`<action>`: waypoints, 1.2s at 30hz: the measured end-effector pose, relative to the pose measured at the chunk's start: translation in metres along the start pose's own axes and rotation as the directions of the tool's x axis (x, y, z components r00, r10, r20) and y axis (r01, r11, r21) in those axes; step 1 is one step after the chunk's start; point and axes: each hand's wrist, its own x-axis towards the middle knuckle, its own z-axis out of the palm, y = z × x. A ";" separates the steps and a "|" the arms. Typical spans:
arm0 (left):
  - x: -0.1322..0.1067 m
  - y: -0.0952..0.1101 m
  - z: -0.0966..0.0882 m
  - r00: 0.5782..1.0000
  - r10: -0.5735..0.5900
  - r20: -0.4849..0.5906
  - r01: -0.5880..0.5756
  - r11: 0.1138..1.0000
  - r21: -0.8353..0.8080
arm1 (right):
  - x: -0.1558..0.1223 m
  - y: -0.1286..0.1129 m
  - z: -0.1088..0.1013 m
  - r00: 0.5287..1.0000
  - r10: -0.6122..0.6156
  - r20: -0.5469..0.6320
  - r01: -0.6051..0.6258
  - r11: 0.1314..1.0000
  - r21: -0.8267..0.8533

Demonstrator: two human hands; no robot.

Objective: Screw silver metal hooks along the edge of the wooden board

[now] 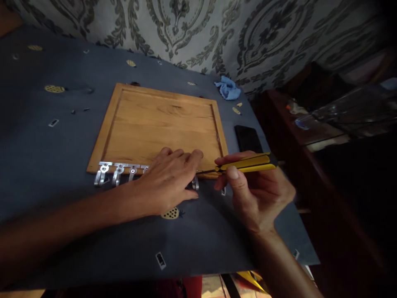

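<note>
A framed wooden board (pixel 169 124) lies on the dark blue table. Along its near edge runs a metal hook rail (pixel 120 166) with several silver hooks, fixed with cross-head screws at the left. My left hand (pixel 170 178) bends over the rail's right part, fingers on the board and thumb beside the end hook (pixel 195 183); its palm hides the middle hooks. Between thumb and fingers my right hand (pixel 254 188) grips a screwdriver (pixel 248 163) with a yellow and black handle. The thin shaft points left toward the rail's right end; its tip is hidden behind my left fingers.
Right of the board lies a black phone (pixel 248 138). A crumpled blue cloth (pixel 228 87) sits at the back right. Two small dark screws (pixel 86 109) rest left of the board. Patterned wallpaper (pixel 173 29) borders the back, and dark red furniture (pixel 304 120) stands at the right.
</note>
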 end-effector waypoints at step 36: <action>-0.002 -0.002 0.007 0.998 -0.031 -0.046 0.030 0.999 -0.036 | 0.000 -0.002 0.006 0.985 -0.018 -0.173 0.016 1.000 -0.012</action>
